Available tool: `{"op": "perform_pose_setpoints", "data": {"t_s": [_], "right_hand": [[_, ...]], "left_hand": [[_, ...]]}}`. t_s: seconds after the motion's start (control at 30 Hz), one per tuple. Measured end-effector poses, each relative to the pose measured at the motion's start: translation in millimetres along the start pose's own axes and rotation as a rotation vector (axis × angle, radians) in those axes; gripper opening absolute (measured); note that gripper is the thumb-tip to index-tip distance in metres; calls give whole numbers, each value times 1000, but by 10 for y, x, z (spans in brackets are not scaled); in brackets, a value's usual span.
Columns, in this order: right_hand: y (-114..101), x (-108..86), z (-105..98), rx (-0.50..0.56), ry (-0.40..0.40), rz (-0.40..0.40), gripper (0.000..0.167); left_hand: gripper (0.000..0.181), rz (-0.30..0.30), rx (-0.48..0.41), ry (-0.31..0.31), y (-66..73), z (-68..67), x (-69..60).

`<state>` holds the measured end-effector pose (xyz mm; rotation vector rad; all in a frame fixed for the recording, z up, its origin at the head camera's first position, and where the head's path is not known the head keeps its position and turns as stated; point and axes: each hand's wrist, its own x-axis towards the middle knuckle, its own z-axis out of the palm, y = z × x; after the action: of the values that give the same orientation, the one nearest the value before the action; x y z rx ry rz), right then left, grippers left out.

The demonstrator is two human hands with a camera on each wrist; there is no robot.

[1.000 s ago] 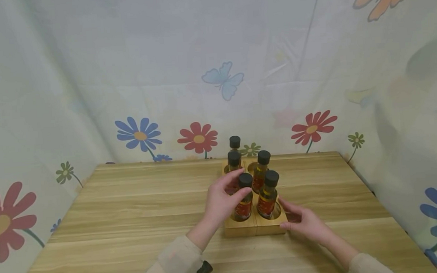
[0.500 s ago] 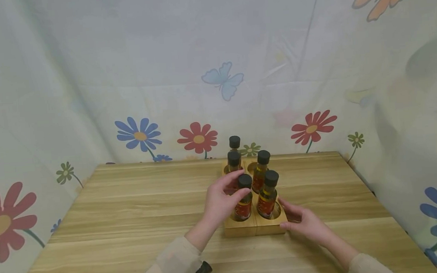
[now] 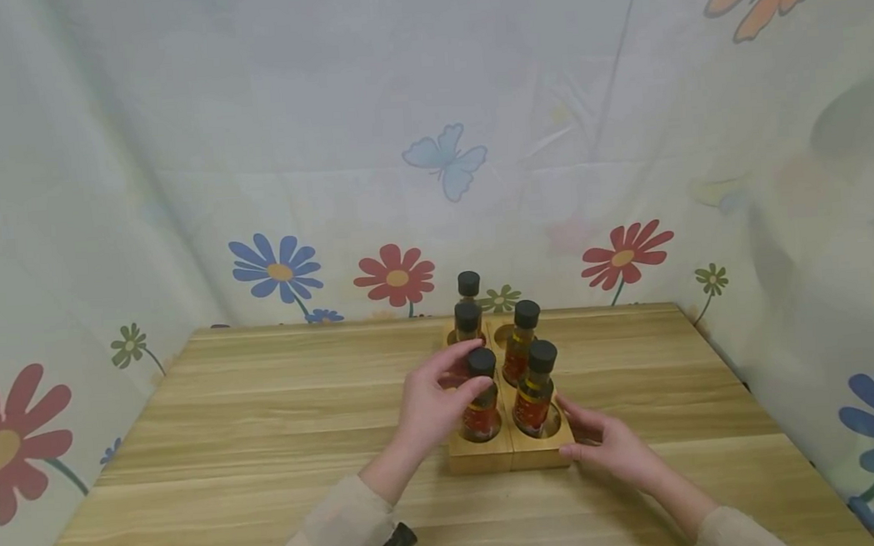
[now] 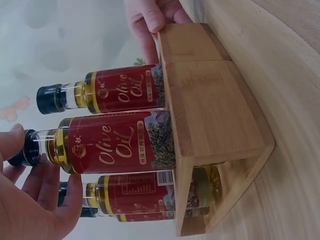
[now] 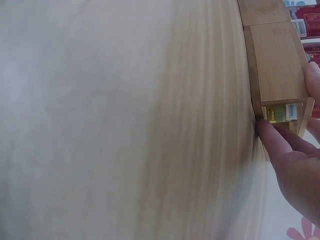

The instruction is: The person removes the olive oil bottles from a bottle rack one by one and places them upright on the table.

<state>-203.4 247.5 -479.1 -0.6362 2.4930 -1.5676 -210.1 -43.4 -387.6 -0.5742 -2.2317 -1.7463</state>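
Just behind left fingers (image 3: 452, 357), bottles (image 3: 467, 319), flowered cloth (image 3: 311, 180)

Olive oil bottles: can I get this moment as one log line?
left hand: holds near-left bottle | right hand: grips corner of right holder | four other bottles: standing

The bottles (image 4: 122, 142) wear black caps (image 3: 542, 356) and red labels (image 4: 122, 90) with white lettering and yellow edging. The rack (image 4: 215, 105) is honey-tan wood; the surface (image 3: 265, 417) is yellowish tan, streaked with grain. Red, blue and green flowers (image 3: 395, 278) pattern the whitish backdrop (image 3: 307, 105); a faded pink patch (image 3: 570, 236) there is perhaps a star. The sleeves (image 3: 350, 525) are cream.
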Motion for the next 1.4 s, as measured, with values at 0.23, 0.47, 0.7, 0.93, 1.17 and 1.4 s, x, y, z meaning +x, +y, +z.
{"op": "perform_pose_setpoints", "data": {"t_s": [0.23, 0.47, 0.7, 0.93, 1.17, 1.4], "right_hand": [[1, 2, 0, -13, 4, 6, 76], [-6, -1, 2, -4, 2, 2, 76], [8, -3, 11, -9, 10, 5, 76], [7, -7, 12, -26, 20, 5, 76], [14, -12, 21, -42, 30, 0, 76], [12, -13, 26, -43, 27, -13, 76]], "left_hand": [[44, 45, -28, 43, 84, -108, 32], [46, 52, -53, 85, 191, -248, 83], [46, 90, -36, 124, 284, -370, 104], [47, 101, -17, 174, 301, -490, 115], [46, 83, 22, 201, 261, -609, 128], [46, 71, 50, 225, 143, -728, 148]]}}
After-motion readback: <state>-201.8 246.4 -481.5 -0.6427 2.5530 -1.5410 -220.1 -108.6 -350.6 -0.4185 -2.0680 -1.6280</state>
